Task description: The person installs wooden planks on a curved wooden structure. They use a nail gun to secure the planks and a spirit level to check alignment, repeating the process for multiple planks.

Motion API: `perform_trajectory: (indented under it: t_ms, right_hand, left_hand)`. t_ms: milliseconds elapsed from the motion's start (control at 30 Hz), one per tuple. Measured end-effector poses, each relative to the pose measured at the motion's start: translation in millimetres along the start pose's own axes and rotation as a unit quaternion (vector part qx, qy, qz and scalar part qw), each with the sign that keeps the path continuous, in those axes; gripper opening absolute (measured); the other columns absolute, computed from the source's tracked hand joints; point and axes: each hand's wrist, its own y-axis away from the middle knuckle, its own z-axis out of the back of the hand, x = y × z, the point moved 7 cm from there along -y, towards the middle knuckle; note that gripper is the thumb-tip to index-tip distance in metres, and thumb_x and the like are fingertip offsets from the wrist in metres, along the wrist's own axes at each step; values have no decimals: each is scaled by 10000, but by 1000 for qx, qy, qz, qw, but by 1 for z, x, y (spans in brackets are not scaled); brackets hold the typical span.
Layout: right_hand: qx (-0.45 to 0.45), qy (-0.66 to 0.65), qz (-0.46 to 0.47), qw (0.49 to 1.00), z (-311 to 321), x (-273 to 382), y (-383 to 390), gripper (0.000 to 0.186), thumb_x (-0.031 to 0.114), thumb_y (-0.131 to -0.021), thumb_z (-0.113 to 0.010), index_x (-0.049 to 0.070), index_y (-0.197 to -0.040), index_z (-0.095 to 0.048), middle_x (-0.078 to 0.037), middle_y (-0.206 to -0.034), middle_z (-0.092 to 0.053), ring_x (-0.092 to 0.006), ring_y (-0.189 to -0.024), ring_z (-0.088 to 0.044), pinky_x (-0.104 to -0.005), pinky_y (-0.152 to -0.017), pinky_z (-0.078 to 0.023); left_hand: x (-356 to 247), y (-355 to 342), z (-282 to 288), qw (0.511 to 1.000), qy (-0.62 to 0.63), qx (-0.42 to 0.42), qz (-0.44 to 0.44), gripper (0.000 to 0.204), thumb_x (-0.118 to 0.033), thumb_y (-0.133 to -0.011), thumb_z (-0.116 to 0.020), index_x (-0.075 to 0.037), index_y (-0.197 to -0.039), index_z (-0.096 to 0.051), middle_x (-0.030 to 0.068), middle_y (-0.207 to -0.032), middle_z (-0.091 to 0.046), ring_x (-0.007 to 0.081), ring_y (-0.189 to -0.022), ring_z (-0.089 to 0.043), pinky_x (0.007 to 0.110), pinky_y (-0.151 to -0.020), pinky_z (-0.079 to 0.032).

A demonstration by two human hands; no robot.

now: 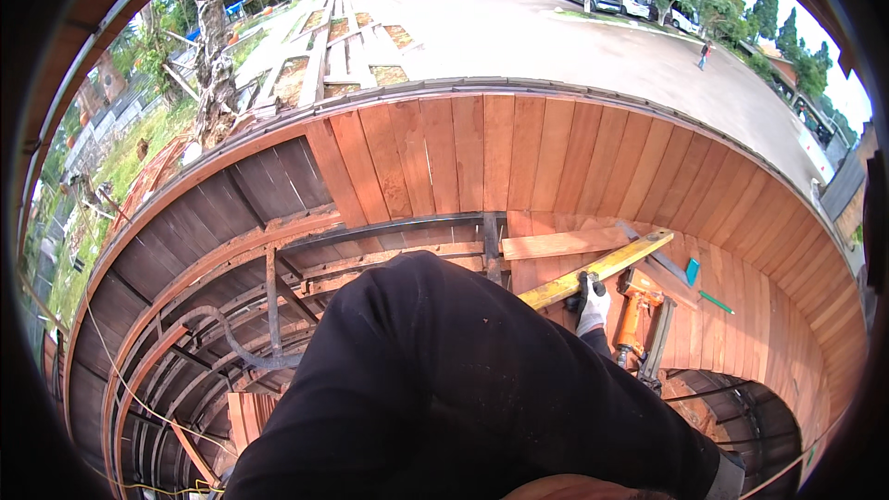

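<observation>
My right hand (594,305), in a white and black glove, is closed round the edge of a long yellow bar (639,256) that looks like a spirit level. The bar lies slantwise over reddish wooden planks (732,329), its near end hidden behind my dark-clothed knee (417,343). Just right of the hand is an orange nail gun (634,317) with a dark magazine. Beyond the bar rests a loose board (560,243). A teal block (692,270) and a green pencil or marker (716,303) lie farther right. My left hand is out of sight.
A curved plank wall (556,153) rises ahead. On the left, the dark metal framework (273,301) is open, with gaps between its bars. Another dark opening (755,417) lies at lower right. A thin cord (120,366) crosses the left side. Outside, a person (704,56) is far off.
</observation>
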Motion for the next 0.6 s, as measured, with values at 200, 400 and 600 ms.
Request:
perform_trajectory:
  t_ms: [200,400,600]
  right_hand:
    - [1,10,8,1000,1,4,2,286,285,-870,-714,18,-862,-611,-80,-578,-599,-161,-404,-543,-286,-391,-459]
    - [-5,-17,3,1000,2,-6,-8,286,283,-852,-736,31,-876,-603,-81,-611,-604,-162,-402,-532,-291,-378,-449]
    - [-6,-7,-18,1000,2,-5,-3,301,298,-849,-737,32,-902,-606,-83,-673,-620,-161,-433,-544,-290,-386,-454]
  left_hand:
    - [11,-17,-14,999,19,33,-2,243,-252,-833,-602,-82,-1006,-593,55,-907,-562,255,-883,-568,442,-793,-469]
    - [21,-10,-20,997,8,59,41,204,-255,-834,-594,-100,-965,-582,55,-909,-566,252,-878,-567,433,-762,-466]
    - [32,36,-7,991,-27,62,118,167,-258,-835,-586,-117,-924,-572,55,-911,-570,249,-873,-566,424,-731,-463]
